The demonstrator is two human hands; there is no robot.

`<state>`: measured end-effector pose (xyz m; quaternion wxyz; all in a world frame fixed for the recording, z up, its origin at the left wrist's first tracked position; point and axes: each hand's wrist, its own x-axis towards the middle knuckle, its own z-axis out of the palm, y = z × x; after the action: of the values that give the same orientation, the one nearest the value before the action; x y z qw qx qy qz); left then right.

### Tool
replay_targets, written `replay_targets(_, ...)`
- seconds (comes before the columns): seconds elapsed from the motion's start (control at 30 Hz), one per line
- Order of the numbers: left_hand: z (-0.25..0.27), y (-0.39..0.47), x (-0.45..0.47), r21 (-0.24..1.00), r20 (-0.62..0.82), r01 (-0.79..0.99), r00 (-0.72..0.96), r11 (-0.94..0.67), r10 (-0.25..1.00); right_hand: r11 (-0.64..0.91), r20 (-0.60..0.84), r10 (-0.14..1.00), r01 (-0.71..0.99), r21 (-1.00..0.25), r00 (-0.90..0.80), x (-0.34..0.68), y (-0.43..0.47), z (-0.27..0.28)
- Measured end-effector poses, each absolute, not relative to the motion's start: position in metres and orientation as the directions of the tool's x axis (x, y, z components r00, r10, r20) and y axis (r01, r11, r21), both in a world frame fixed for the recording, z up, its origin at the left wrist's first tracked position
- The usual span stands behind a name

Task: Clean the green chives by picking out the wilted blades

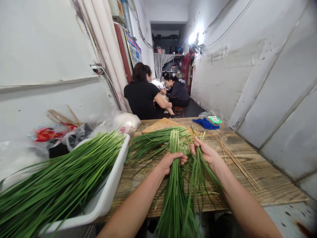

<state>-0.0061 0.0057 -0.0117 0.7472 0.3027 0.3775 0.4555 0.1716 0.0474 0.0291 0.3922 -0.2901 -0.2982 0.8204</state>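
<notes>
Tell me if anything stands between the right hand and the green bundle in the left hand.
Only the left hand partly does: its fingers curl out on the side of the bundle facing the right hand. Above those fingers, nothing visible blocks the gap.

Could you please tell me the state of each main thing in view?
Left hand, closed on thick green bundle
Right hand, closed on thinner green bunch
White tray, heaped with green stalks
Loose pile, lying partly across wooden board
Thin sticks, loosely spread on table
Blue cloth, crumpled
QR card, code side showing
Wall light, lit
Wall fan, unclear whether spinning
</notes>
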Motion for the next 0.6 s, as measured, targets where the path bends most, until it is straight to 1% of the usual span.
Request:
replay_targets(0.07, -0.01, 0.005, -0.006, 0.817, -0.26, -0.441, 0.29, 0.37, 0.921, -0.552, -0.248, 0.764, -0.405, -0.729, -0.596, 0.167, 0.045, 0.027)
replay_targets(0.13, -0.008, 0.005, -0.006, 0.839, -0.234, -0.424, 0.284, 0.341, 0.93, -0.54, -0.235, 0.738, -0.346, -0.767, -0.633, 0.161, 0.041, 0.022)
replay_targets(0.27, -0.007, 0.004, -0.007, 0.863, -0.198, -0.394, 0.31, 0.316, 0.93, -0.415, -0.154, 0.772, -0.304, -0.858, -0.617, 0.152, 0.036, 0.012)
replay_targets(0.37, -0.009, 0.004, -0.006, 0.867, -0.189, -0.386, 0.333, 0.316, 0.924, -0.356, -0.128, 0.773, -0.257, -0.898, -0.621, 0.148, 0.034, 0.007)
replay_targets(0.5, -0.011, 0.004, -0.006, 0.852, -0.18, -0.406, 0.363, 0.33, 0.914, -0.322, -0.136, 0.815, -0.246, -0.914, -0.563, 0.146, 0.034, 0.004)
replay_targets(0.6, -0.008, 0.004, -0.007, 0.806, -0.193, -0.446, 0.425, 0.391, 0.884, -0.367, -0.21, 0.856, -0.268, -0.891, -0.472, 0.147, 0.036, 0.008)
